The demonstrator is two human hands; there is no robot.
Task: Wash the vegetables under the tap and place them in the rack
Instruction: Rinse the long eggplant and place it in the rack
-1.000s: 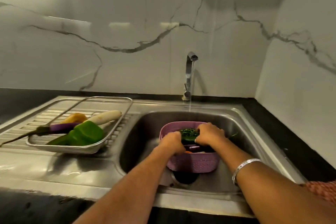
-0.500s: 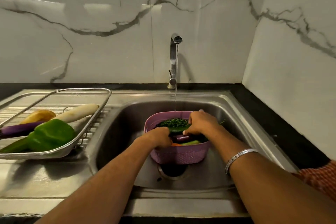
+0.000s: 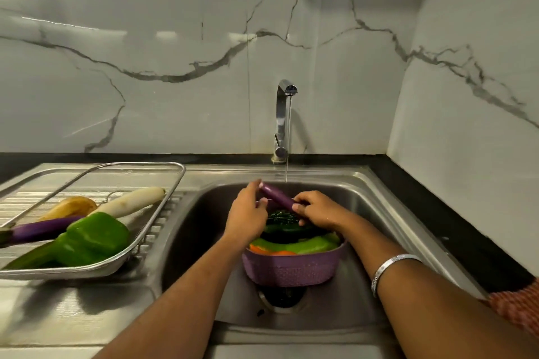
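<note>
A long purple eggplant [image 3: 277, 197] is held above the purple basket [image 3: 288, 269] in the sink, just left of the thin water stream from the tap [image 3: 284, 116]. My left hand [image 3: 248, 213] pinches its far end and my right hand [image 3: 316, 210] grips its near end. The basket holds a dark bitter gourd [image 3: 281, 217], green vegetables [image 3: 303, 245] and something orange [image 3: 256, 249]. On the drainboard to the left, the metal rack [image 3: 163, 227] carries a green capsicum [image 3: 93, 237], a purple eggplant [image 3: 40, 230], a white radish [image 3: 131, 201] and a yellow vegetable [image 3: 71, 205].
The steel sink [image 3: 388, 230] has its drain [image 3: 281, 297] under the basket's front. A black counter [image 3: 455, 230] runs along the right, against marble walls. A silver bangle [image 3: 390, 269] sits on my right wrist.
Both hands were down in the basket on the vegetables; now they have lifted a purple eggplant out and raised it toward the water stream.
</note>
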